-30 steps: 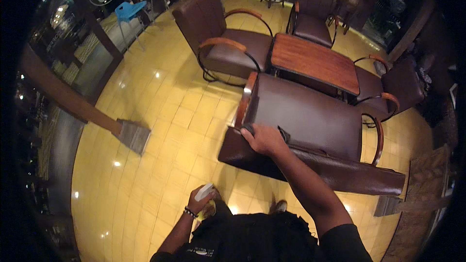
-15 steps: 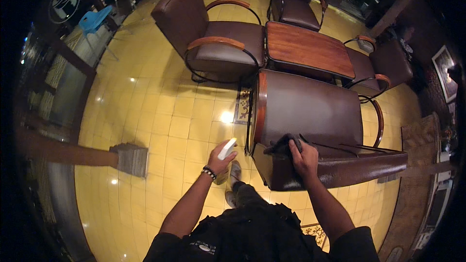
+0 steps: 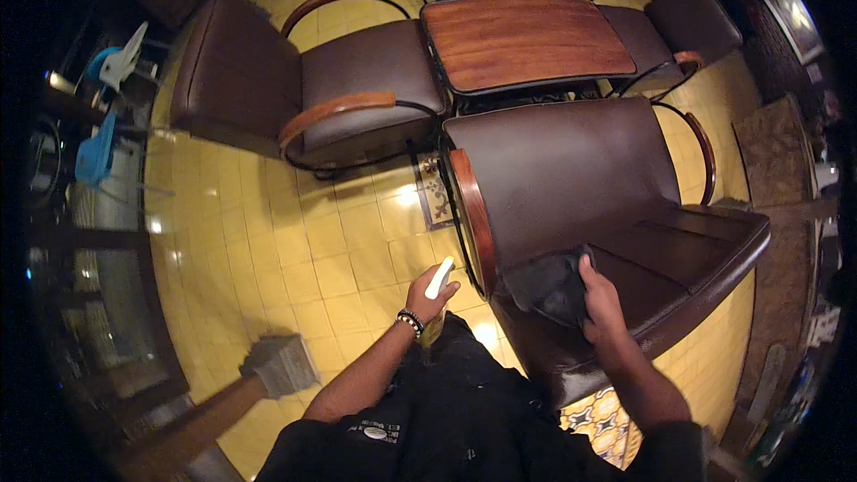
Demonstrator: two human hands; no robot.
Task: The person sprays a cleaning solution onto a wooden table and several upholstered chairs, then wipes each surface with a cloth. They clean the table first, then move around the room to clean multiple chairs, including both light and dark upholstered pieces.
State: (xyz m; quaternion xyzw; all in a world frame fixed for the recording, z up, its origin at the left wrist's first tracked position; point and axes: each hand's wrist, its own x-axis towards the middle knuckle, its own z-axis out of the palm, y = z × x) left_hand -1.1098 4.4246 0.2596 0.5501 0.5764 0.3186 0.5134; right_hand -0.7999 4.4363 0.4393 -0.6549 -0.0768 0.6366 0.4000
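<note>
My left hand (image 3: 427, 297) is wrapped round a spray bottle (image 3: 440, 278) with a white trigger head. Its yellowish lower part hangs below my fist, mostly hidden. My right hand (image 3: 604, 302) grips a black cloth (image 3: 552, 287), thumb on top, which is spread over the dark brown leather armchair (image 3: 562, 174) in front of me. The cloth lies where the seat meets the upright backrest, nearest the chair's left wooden armrest (image 3: 472, 214). My left hand hovers left of that armrest, apart from the chair.
A wooden table (image 3: 527, 40) stands beyond this chair. Around it are a brown armchair (image 3: 375, 71) at left, another armchair (image 3: 696, 18) at right and one at the far side. A wooden post on a stone base (image 3: 281, 364) rises at lower left. Blue chair (image 3: 94, 153) at far left.
My view has shifted closer to the armchair and turned. My right hand has moved the cloth, which now lies flatter and more spread out. The spray bottle stays in my left hand.
</note>
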